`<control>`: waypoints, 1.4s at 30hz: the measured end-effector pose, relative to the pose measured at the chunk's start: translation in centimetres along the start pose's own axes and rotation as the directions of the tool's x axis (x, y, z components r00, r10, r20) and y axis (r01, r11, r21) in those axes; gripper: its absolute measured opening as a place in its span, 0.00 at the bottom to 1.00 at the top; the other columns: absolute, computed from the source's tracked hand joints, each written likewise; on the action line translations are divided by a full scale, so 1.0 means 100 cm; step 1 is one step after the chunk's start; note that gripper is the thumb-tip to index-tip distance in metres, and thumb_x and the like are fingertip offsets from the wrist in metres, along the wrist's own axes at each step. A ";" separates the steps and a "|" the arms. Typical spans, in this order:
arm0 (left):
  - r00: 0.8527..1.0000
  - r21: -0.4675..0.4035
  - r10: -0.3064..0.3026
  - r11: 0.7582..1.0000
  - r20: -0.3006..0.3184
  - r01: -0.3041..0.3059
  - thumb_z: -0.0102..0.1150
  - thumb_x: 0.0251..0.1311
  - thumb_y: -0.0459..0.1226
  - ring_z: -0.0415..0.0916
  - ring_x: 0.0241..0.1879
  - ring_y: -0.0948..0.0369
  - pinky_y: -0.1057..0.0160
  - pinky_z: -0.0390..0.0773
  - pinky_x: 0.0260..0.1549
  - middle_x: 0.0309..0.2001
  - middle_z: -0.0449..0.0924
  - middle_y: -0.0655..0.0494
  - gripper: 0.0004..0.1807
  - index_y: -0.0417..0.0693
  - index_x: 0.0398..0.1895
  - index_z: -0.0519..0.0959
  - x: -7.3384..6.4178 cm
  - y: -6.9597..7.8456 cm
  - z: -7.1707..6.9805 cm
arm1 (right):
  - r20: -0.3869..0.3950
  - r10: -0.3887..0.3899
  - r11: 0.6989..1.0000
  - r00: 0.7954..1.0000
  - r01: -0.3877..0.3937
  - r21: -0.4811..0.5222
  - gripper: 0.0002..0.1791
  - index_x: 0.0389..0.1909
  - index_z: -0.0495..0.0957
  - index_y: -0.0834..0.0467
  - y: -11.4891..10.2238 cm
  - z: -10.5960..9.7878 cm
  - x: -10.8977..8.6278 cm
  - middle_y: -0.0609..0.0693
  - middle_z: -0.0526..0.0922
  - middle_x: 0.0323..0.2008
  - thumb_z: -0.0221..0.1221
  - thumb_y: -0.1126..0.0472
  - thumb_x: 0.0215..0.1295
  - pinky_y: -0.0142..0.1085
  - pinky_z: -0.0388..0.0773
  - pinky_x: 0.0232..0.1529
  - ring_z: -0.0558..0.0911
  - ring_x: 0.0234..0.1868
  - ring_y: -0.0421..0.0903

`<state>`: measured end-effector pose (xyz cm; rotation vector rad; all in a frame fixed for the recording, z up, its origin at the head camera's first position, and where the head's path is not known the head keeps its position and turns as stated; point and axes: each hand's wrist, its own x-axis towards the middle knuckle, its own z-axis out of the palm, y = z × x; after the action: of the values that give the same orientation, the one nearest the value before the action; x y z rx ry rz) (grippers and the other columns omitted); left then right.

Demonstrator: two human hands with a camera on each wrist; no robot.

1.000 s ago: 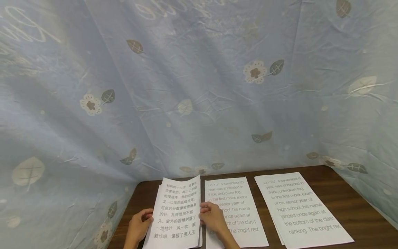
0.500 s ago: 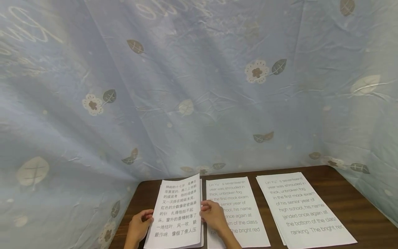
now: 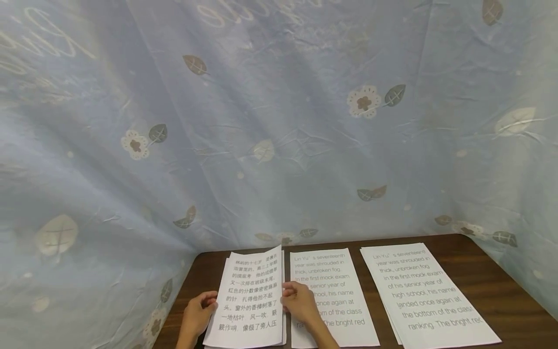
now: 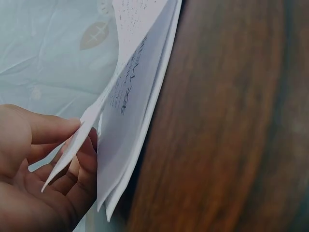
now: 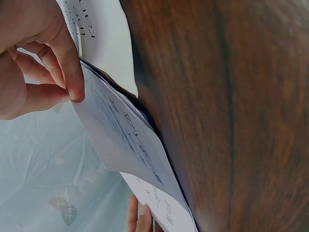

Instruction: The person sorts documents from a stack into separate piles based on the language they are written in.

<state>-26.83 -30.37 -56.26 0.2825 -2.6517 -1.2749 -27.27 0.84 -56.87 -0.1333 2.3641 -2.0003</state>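
Observation:
My left hand [image 3: 198, 312] pinches the left edge of a sheet of paper [image 3: 250, 295] printed with Chinese characters. On its right edge, my right hand [image 3: 301, 305] pinches the same sheet between thumb and fingers. The sheet is bowed, its top right corner raised, above other sheets [image 4: 133, 145] of the left pile. Seen from the left wrist, the thumb lies over the sheet and the fingers are beneath it, with a gap above the lower pages. Printed writing shows on the lifted sheet [image 5: 120, 130] in the right wrist view.
An English-printed sheet [image 3: 335, 310] lies just right of the left pile, partly covered by my right hand. Farther right is another pile of English pages [image 3: 418, 291]. All rest on a dark wooden table [image 3: 488, 276], with a patterned curtain [image 3: 305, 194] behind and at the sides.
The head view has shifted slightly. Both hands keep hold of the same sheet, and a little more of the paper beneath shows along its right edge.

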 end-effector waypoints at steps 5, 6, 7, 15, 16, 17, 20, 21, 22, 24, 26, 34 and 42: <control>1.000 -0.009 -0.001 1.000 0.009 0.001 0.65 0.66 0.28 0.80 0.40 0.58 0.64 0.77 0.37 0.41 0.87 0.50 0.15 0.36 0.55 0.86 -0.001 0.001 0.002 | 0.000 0.000 1.000 1.000 0.000 -0.008 0.23 0.61 0.80 0.69 0.003 -0.002 -0.001 0.54 0.86 0.41 0.66 0.70 0.65 0.32 0.88 0.34 0.87 0.35 0.43; 1.000 -0.008 0.001 1.000 0.011 0.000 0.65 0.66 0.28 0.80 0.40 0.58 0.64 0.77 0.38 0.41 0.87 0.50 0.15 0.36 0.54 0.86 -0.001 0.001 0.003 | -0.002 0.001 1.000 1.000 -0.001 -0.010 0.23 0.61 0.80 0.70 0.003 -0.002 -0.001 0.54 0.86 0.41 0.66 0.70 0.65 0.32 0.88 0.34 0.87 0.35 0.42; 1.000 -0.007 0.003 1.000 0.013 -0.003 0.65 0.66 0.28 0.80 0.40 0.58 0.64 0.77 0.38 0.41 0.87 0.51 0.15 0.36 0.54 0.86 -0.001 0.000 0.003 | -0.004 0.001 1.000 1.000 -0.001 -0.011 0.23 0.61 0.80 0.70 0.003 -0.003 -0.001 0.53 0.86 0.41 0.66 0.69 0.65 0.32 0.88 0.34 0.87 0.35 0.42; 0.999 0.019 0.037 0.999 0.008 -0.037 0.66 0.67 0.31 0.81 0.39 0.60 0.64 0.79 0.37 0.41 0.88 0.51 0.15 0.36 0.55 0.86 -0.001 0.002 0.002 | -0.020 -0.027 0.999 0.999 0.026 -0.043 0.23 0.60 0.80 0.71 0.003 -0.007 -0.002 0.53 0.86 0.40 0.67 0.70 0.64 0.31 0.87 0.34 0.87 0.33 0.42; 0.999 0.013 0.034 0.999 0.012 -0.034 0.66 0.67 0.31 0.81 0.39 0.60 0.63 0.80 0.35 0.41 0.88 0.50 0.16 0.36 0.56 0.86 -0.001 0.002 0.002 | -0.023 -0.044 0.997 0.999 0.042 -0.057 0.23 0.60 0.80 0.71 0.003 -0.008 -0.002 0.53 0.86 0.40 0.67 0.70 0.64 0.31 0.87 0.33 0.87 0.33 0.42; 0.999 0.009 0.038 0.999 0.014 -0.039 0.65 0.67 0.31 0.82 0.38 0.60 0.63 0.82 0.34 0.41 0.88 0.49 0.16 0.34 0.56 0.85 -0.001 0.003 0.001 | -0.028 -0.054 0.996 0.998 0.052 -0.070 0.22 0.59 0.81 0.71 0.003 -0.009 -0.002 0.54 0.87 0.40 0.67 0.70 0.64 0.30 0.87 0.33 0.88 0.33 0.42; 0.999 -0.013 0.044 0.999 0.016 -0.043 0.65 0.68 0.32 0.83 0.34 0.61 0.63 0.85 0.27 0.42 0.88 0.45 0.18 0.32 0.58 0.83 -0.002 0.006 -0.001 | -0.049 -0.084 0.990 0.995 0.078 -0.115 0.21 0.57 0.82 0.70 0.002 -0.013 -0.002 0.53 0.87 0.40 0.67 0.70 0.63 0.30 0.87 0.33 0.88 0.34 0.41; 0.999 -0.025 0.047 0.999 0.016 -0.046 0.65 0.68 0.32 0.83 0.33 0.61 0.63 0.85 0.25 0.42 0.88 0.44 0.18 0.31 0.58 0.83 -0.002 0.007 -0.002 | -0.055 -0.092 0.988 0.994 0.084 -0.128 0.20 0.57 0.82 0.69 0.002 -0.015 -0.002 0.53 0.87 0.40 0.68 0.70 0.63 0.30 0.87 0.33 0.88 0.35 0.41; 0.999 -0.028 0.044 0.999 0.012 -0.044 0.65 0.68 0.32 0.83 0.32 0.61 0.63 0.85 0.25 0.42 0.88 0.44 0.19 0.31 0.58 0.83 -0.002 0.008 -0.003 | -0.060 -0.101 0.986 0.993 0.091 -0.141 0.20 0.57 0.83 0.69 0.002 -0.017 -0.001 0.53 0.87 0.40 0.68 0.69 0.63 0.30 0.87 0.33 0.88 0.35 0.41; 0.999 -0.026 0.035 0.999 0.002 -0.035 0.65 0.68 0.32 0.83 0.32 0.61 0.64 0.84 0.24 0.42 0.88 0.44 0.18 0.32 0.59 0.83 -0.003 0.010 -0.005 | -0.063 -0.101 0.985 0.993 0.091 -0.146 0.21 0.57 0.83 0.69 0.002 -0.020 -0.002 0.54 0.88 0.40 0.69 0.69 0.63 0.29 0.86 0.33 0.88 0.36 0.41; 1.000 -0.026 0.025 0.999 0.001 -0.025 0.65 0.69 0.33 0.84 0.32 0.61 0.64 0.84 0.25 0.42 0.88 0.44 0.19 0.32 0.59 0.83 -0.003 0.012 -0.006 | -0.065 -0.106 0.985 0.992 0.096 -0.141 0.21 0.57 0.83 0.69 0.003 -0.024 -0.002 0.54 0.88 0.41 0.69 0.69 0.63 0.29 0.87 0.33 0.88 0.35 0.41; 1.000 -0.073 -0.003 0.997 0.030 0.005 0.65 0.70 0.34 0.83 0.32 0.60 0.64 0.83 0.25 0.43 0.87 0.46 0.20 0.33 0.61 0.82 -0.008 0.026 -0.002 | -0.074 -0.081 0.988 0.994 0.071 -0.136 0.21 0.57 0.83 0.69 0.010 -0.043 -0.006 0.52 0.87 0.40 0.68 0.68 0.63 0.30 0.87 0.33 0.87 0.33 0.41; 0.996 -0.096 0.075 0.993 0.057 -0.069 0.65 0.74 0.38 0.83 0.30 0.58 0.66 0.81 0.23 0.39 0.86 0.47 0.22 0.29 0.61 0.81 -0.012 0.042 0.013 | -0.122 -0.081 0.984 0.989 0.060 -0.169 0.20 0.57 0.83 0.69 0.014 -0.067 -0.009 0.53 0.87 0.39 0.67 0.67 0.64 0.30 0.87 0.33 0.87 0.33 0.41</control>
<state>-26.36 -26.50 -53.90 0.1346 -2.6155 -1.4018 -27.01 7.75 -57.18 -0.0979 2.6401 -1.8936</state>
